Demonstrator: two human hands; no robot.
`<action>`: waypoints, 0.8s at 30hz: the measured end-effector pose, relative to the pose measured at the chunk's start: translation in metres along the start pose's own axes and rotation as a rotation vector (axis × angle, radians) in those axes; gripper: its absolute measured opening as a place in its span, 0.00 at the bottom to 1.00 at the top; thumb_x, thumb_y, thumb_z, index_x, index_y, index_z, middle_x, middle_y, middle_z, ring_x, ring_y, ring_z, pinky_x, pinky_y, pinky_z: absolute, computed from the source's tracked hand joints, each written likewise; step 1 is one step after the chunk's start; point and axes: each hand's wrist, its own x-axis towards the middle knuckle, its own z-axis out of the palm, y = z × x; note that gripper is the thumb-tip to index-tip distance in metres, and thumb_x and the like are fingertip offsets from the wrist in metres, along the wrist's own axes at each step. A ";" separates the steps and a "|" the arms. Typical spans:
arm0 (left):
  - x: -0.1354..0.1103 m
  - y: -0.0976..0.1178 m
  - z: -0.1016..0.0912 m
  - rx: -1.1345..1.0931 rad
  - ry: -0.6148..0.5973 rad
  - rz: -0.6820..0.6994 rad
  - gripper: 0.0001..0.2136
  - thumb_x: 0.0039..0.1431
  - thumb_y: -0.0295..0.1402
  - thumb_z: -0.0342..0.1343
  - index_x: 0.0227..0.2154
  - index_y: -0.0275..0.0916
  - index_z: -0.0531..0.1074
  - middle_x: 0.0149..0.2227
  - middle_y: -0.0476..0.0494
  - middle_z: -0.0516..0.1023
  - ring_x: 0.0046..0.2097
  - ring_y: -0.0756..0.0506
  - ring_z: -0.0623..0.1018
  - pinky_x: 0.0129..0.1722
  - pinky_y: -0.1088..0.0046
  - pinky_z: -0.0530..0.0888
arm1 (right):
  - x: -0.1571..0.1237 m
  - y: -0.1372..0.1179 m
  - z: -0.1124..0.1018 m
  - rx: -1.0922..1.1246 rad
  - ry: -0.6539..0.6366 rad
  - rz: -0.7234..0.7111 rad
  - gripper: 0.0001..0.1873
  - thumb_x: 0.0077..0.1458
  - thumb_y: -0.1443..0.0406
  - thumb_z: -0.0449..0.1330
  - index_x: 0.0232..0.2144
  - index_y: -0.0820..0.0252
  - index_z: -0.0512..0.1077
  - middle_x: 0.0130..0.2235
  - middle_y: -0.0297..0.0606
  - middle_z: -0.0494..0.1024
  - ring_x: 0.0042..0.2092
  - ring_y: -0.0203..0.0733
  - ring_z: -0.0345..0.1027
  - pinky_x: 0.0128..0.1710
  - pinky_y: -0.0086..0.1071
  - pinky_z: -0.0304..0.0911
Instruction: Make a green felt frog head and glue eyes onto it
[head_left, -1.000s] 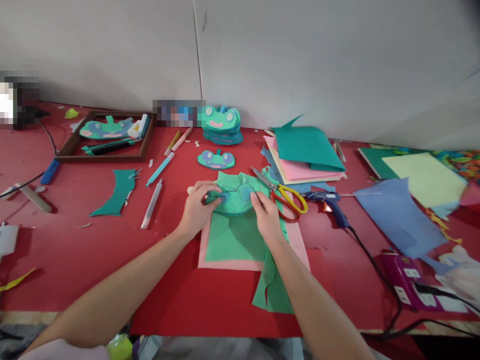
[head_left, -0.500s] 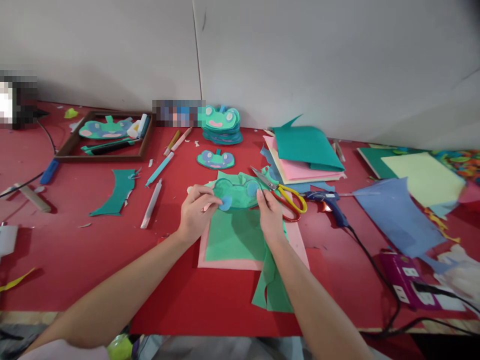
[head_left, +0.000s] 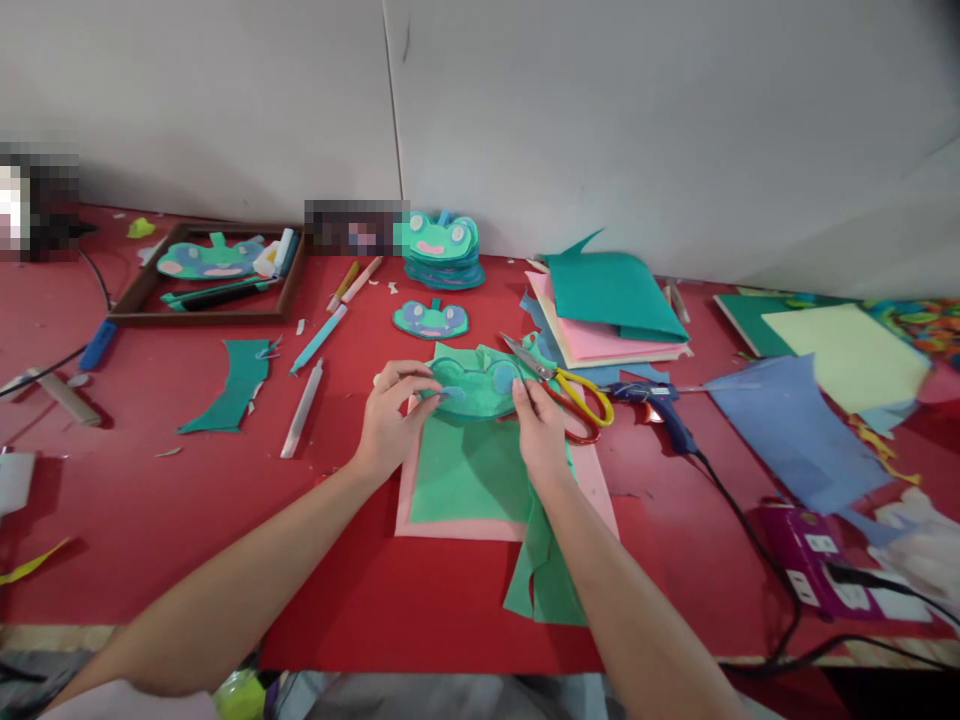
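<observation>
A green felt frog face (head_left: 478, 391) lies on a light green sheet (head_left: 469, 470) over a pink sheet (head_left: 600, 485) on the red table. My left hand (head_left: 394, 418) pinches a small blue felt oval (head_left: 451, 393) against the frog's left eye. The frog's right edge, by its other blue eye, is pinched by my right hand (head_left: 541, 430). Both hands are closed in pinches.
Yellow and red scissors (head_left: 566, 392) and a blue glue gun (head_left: 660, 408) with its cord lie just right. Finished frog faces (head_left: 439, 250) are stacked at the wall, one (head_left: 431, 319) lies alone. A wooden tray (head_left: 214, 270), glue sticks (head_left: 304, 405) and felt sheets (head_left: 611, 300) surround the work.
The blue oval in my left hand dropped off the frog's lower edge, then moved back up onto its left eye. My right hand stayed at the frog's right side.
</observation>
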 end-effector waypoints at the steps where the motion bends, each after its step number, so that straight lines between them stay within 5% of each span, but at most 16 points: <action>1: 0.000 -0.001 0.001 -0.010 -0.007 -0.019 0.01 0.53 0.30 0.56 0.29 0.41 0.72 0.39 0.46 0.71 0.42 0.48 0.72 0.41 0.69 0.71 | 0.000 0.000 0.000 0.004 0.002 0.002 0.16 0.53 0.51 0.51 0.24 0.57 0.60 0.23 0.29 0.53 0.25 0.34 0.50 0.24 0.28 0.61; 10: 0.002 -0.007 0.005 -0.217 -0.064 -0.197 0.04 0.53 0.33 0.55 0.30 0.39 0.70 0.49 0.42 0.70 0.51 0.45 0.70 0.50 0.63 0.68 | 0.000 0.003 0.000 0.038 -0.014 0.015 0.15 0.53 0.53 0.51 0.24 0.57 0.60 0.24 0.29 0.52 0.25 0.33 0.48 0.23 0.27 0.58; 15: -0.001 -0.010 0.007 -0.256 -0.095 -0.379 0.07 0.51 0.37 0.56 0.30 0.39 0.70 0.39 0.44 0.75 0.39 0.47 0.75 0.41 0.69 0.72 | 0.002 0.004 -0.004 -0.090 0.011 -0.017 0.17 0.54 0.51 0.50 0.24 0.57 0.61 0.23 0.29 0.55 0.26 0.34 0.50 0.26 0.29 0.55; 24: -0.002 -0.009 0.007 -0.202 -0.088 -0.373 0.05 0.49 0.34 0.58 0.29 0.39 0.70 0.28 0.50 0.72 0.30 0.51 0.73 0.32 0.75 0.72 | 0.002 0.003 -0.005 -0.171 0.029 -0.065 0.17 0.55 0.52 0.49 0.23 0.58 0.60 0.23 0.29 0.55 0.26 0.34 0.50 0.27 0.29 0.50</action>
